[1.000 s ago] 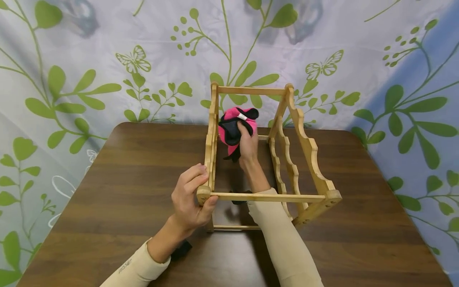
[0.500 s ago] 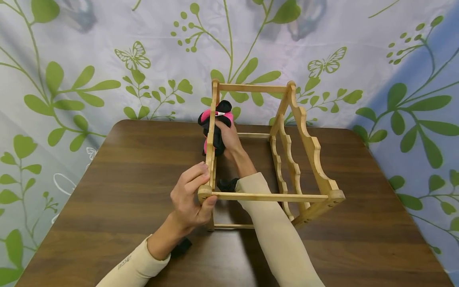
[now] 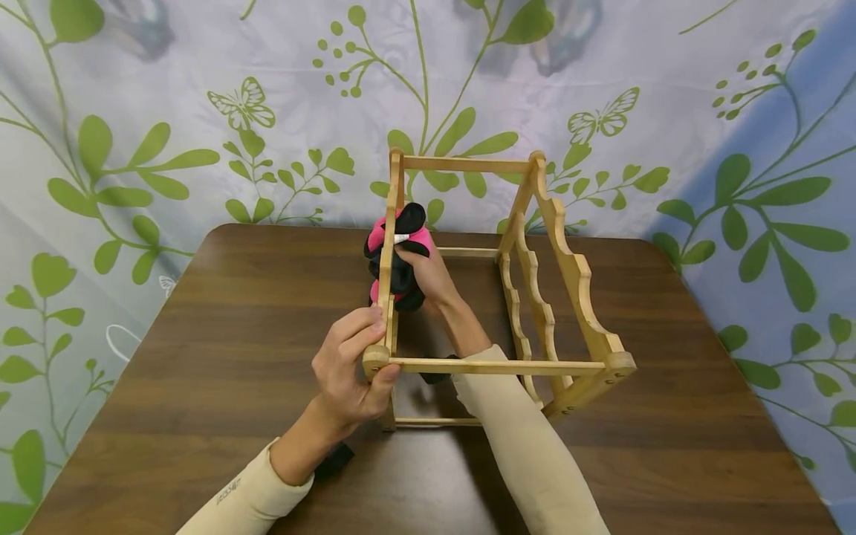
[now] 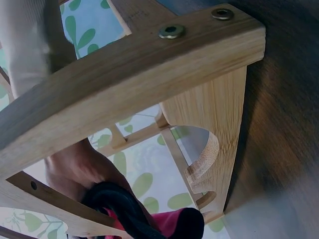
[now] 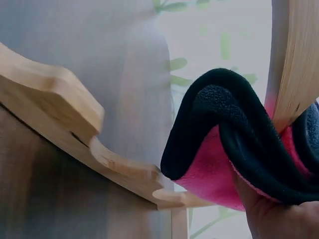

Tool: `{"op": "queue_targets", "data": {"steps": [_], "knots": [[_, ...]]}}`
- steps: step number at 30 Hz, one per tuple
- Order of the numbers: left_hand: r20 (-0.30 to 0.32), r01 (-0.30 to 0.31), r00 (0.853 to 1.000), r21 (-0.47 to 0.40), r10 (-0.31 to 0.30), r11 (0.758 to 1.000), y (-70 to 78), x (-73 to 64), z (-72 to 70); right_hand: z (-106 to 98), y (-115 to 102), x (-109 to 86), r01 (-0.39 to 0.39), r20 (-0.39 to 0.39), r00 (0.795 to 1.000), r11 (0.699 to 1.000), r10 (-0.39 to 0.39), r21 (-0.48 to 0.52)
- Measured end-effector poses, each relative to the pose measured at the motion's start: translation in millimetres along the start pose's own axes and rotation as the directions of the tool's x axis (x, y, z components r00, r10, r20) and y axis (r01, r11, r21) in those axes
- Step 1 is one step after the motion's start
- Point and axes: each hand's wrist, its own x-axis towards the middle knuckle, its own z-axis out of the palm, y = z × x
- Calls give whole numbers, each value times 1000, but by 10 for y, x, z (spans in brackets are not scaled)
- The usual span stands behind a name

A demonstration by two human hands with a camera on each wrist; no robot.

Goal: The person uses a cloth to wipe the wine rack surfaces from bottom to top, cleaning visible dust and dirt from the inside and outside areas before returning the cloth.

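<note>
A wooden rack (image 3: 495, 367) with wavy-edged rails stands on the table. At its near left corner my left hand (image 3: 348, 375) grips the frame, fingers over the outside and thumb at the front bar. My right hand (image 3: 435, 279) reaches through the rack and holds a bunched pink cloth with black edging (image 3: 403, 276). The cloth wraps about the rack's left upper rail, with parts on both sides of it. In the right wrist view, the folded cloth (image 5: 209, 174) presses against a wooden rail (image 5: 301, 59). The left wrist view shows the cloth (image 4: 172, 224) below a rail.
The brown table (image 3: 221, 357) extends around the rack on both sides. Behind it hangs a pale curtain (image 3: 294, 44) with green leaves and butterflies. A black wrist-worn device (image 3: 334, 461) shows under the left sleeve.
My right hand has moved left with the cloth, from inside the rack onto its left rail, then slightly down along it. My left hand keeps its grip on the corner.
</note>
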Motion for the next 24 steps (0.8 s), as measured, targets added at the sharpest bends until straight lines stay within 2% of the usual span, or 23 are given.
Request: {"op": "queue_targets", "data": {"steps": [7,9,12,14,18,20,24], "knots": [[16,3,1000,-9,-3,1000,8,8,-20,48,-17,-287,-135,-71,987,981,145,136],[18,4,1000,-12,-4,1000,8,6,-23,61,-27,-378,-151,-67,985,979,161,139],[11,16,1000,-8,-16,1000,13,5,-33,102,-53,-510,-130,4,992,988,130,89],[2,25,1000,-6,-25,1000,12,3,-44,147,-72,-576,-80,71,994,996,77,43],[-6,35,999,2,-35,999,13,13,-54,228,-110,-659,1,183,983,1000,-3,14],[-3,32,999,-1,-32,999,14,13,-48,242,-127,-708,-2,182,983,1000,2,-2],[1,22,1000,-18,-22,1000,14,5,-24,241,-165,-827,-57,118,991,997,62,-49]]}}
